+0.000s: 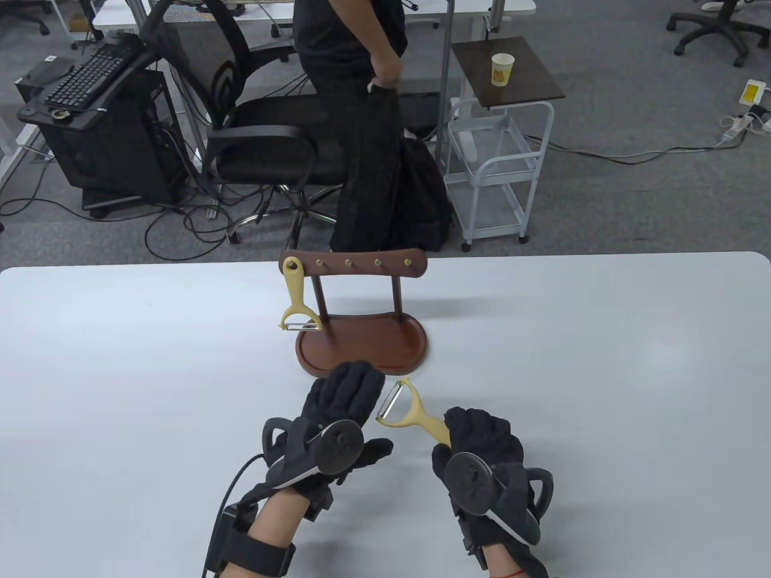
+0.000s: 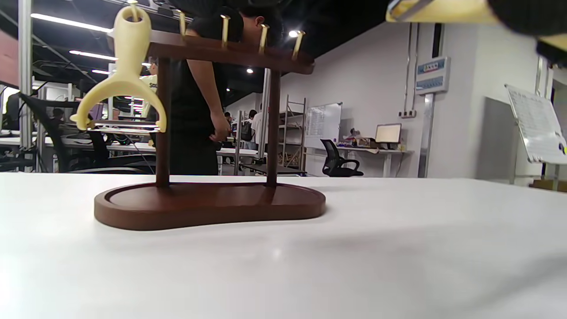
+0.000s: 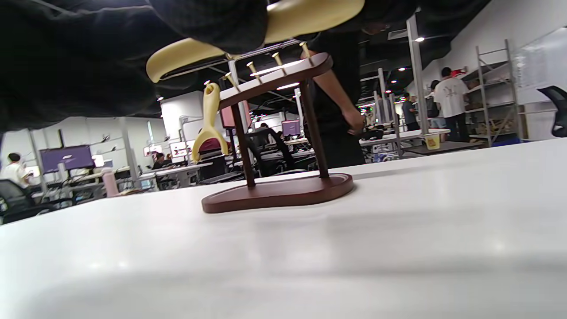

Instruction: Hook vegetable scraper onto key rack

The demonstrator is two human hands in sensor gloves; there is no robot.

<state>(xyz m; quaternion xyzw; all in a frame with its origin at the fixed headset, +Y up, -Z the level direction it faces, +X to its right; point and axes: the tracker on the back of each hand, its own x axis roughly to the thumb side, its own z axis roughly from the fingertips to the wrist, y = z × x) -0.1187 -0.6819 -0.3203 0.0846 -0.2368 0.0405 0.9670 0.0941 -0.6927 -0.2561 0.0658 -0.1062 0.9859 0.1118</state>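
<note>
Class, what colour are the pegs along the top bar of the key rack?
Brass-gold pegs on the dark brown key rack; left wrist view shows them best.

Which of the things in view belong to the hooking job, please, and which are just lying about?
Belong to the job:
- peeler held in the right hand
- key rack
- hung peeler on its leftmost peg
- left hand

Just lying about:
- paper cup
- white cart
- office chair
</note>
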